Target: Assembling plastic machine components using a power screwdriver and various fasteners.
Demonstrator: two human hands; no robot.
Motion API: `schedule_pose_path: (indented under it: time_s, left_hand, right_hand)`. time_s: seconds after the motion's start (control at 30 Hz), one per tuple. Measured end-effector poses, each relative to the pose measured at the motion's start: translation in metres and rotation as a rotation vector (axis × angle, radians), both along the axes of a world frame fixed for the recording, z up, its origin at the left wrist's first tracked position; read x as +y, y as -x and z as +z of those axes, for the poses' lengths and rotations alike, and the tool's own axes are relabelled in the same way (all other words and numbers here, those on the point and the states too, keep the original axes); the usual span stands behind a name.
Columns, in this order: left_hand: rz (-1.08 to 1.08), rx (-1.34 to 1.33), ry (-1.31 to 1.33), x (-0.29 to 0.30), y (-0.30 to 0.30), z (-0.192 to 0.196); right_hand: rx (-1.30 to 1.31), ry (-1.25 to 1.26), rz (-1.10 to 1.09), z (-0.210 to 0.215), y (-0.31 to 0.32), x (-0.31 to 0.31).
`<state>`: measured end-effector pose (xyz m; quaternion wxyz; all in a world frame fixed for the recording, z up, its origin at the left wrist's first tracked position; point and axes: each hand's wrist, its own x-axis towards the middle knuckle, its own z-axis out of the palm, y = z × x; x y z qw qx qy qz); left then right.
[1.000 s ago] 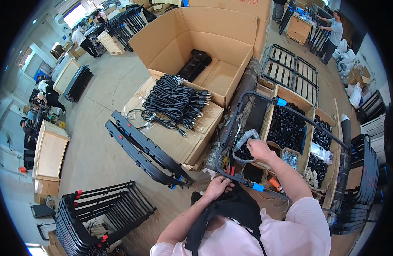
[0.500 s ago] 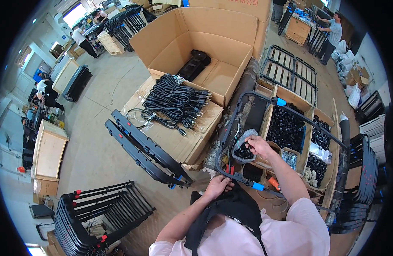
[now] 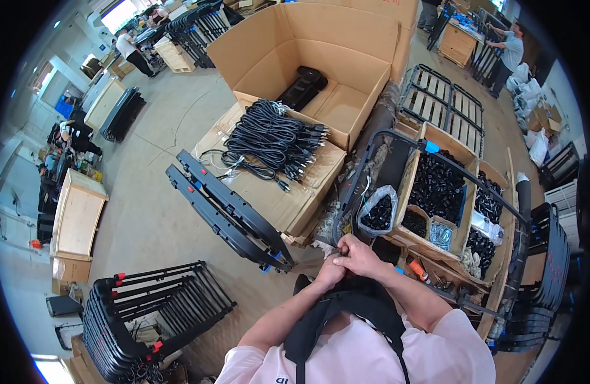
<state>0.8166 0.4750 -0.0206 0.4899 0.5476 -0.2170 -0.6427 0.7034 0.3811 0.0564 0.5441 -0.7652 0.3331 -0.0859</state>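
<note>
1. A black tubular frame (image 3: 365, 168) stands before the worker, its lower end at the hands.
2. Left hand (image 3: 331, 274) and right hand (image 3: 358, 254) meet there, fingers curled tight on it.
3. A clear bag of black parts (image 3: 378, 211) sits just beyond.

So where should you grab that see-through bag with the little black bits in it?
Probably at the crumpled neck at the top of the clear bag, coming from above. The black pieces weigh down its bottom, and it sits between the black frame tube and a cardboard box, so its sides look crowded.
</note>
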Motion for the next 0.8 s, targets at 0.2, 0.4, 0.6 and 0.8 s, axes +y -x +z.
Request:
schedule_pose_path:
  time_s: [0.2, 0.4, 0.6, 0.8]
  left_hand:
    - [-0.133, -0.075, -0.138, -0.003, -0.004, 0.013]
    - [-0.137, 0.058, -0.149, -0.004, -0.005, 0.008]
    - [-0.202, -0.003, -0.151, -0.004, -0.010, 0.000]
    - [-0.205, 0.004, -0.188, -0.005, -0.011, 0.011]
  right_hand:
    - [0.142, 0.047, -0.075, -0.010, 0.014, 0.003]
    - [-0.078, -0.052, -0.150, -0.010, 0.028, 0.016]
    - [-0.076, -0.520, -0.390, 0.030, 0.031, 0.023]
    - [-0.194, -0.663, -0.531, 0.007, 0.079, 0.062]
